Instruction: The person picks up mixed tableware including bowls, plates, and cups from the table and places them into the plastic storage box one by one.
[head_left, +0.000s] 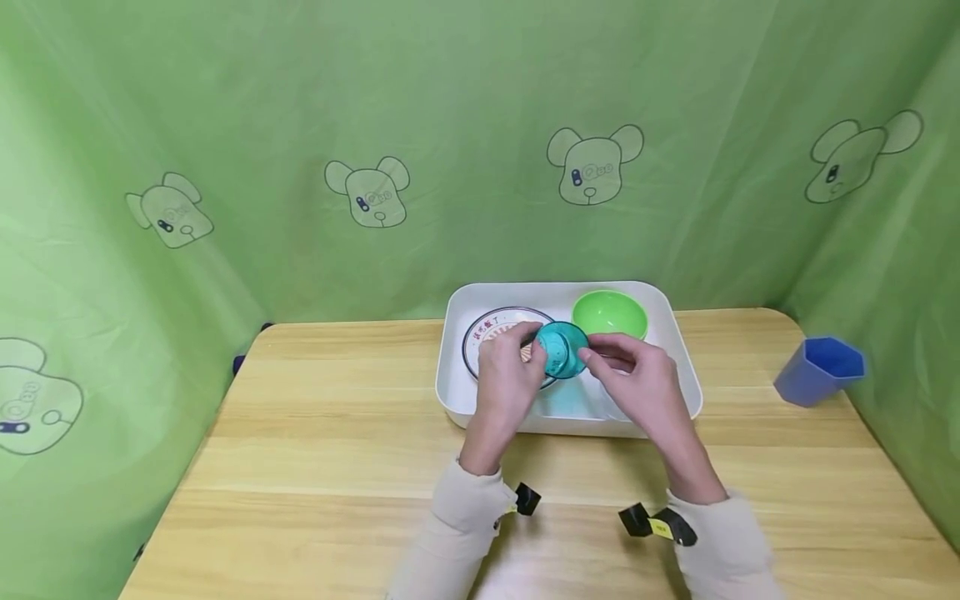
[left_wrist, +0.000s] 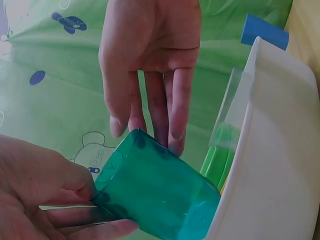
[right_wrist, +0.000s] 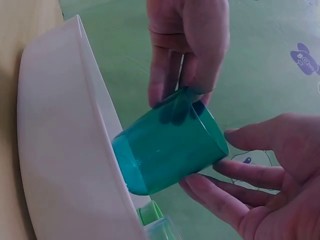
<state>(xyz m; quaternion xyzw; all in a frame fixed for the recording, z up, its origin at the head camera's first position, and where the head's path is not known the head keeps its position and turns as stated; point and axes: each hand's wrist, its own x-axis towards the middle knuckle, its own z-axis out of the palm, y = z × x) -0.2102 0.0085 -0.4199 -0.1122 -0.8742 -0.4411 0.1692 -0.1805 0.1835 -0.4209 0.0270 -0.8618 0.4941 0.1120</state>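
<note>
Over the white tray (head_left: 447, 392), both hands hold a translucent teal cup (head_left: 564, 350), with its mouth up and slightly tilted. My left hand (head_left: 506, 375) grips the cup at its left side, thumb at the rim and fingers along the outer wall. On the opposite side, my right hand (head_left: 637, 375) pinches the rim between thumb and fingers, which look fairly straight in the right wrist view. The cup's base (right_wrist: 131, 165) overlaps the tray's edge there. Behind the left hand lies a plate (head_left: 480, 335) with a dark rim; a bright green bowl (head_left: 609, 313) sits beyond the cup.
A blue angular cup (head_left: 813, 375) stands on the wooden table (head_left: 337, 433), right of the tray. Inside the tray, a clear container (left_wrist: 231, 105) shows near the green bowl in the left wrist view. Green curtains (head_left: 480, 83) with bear drawings enclose the back and sides.
</note>
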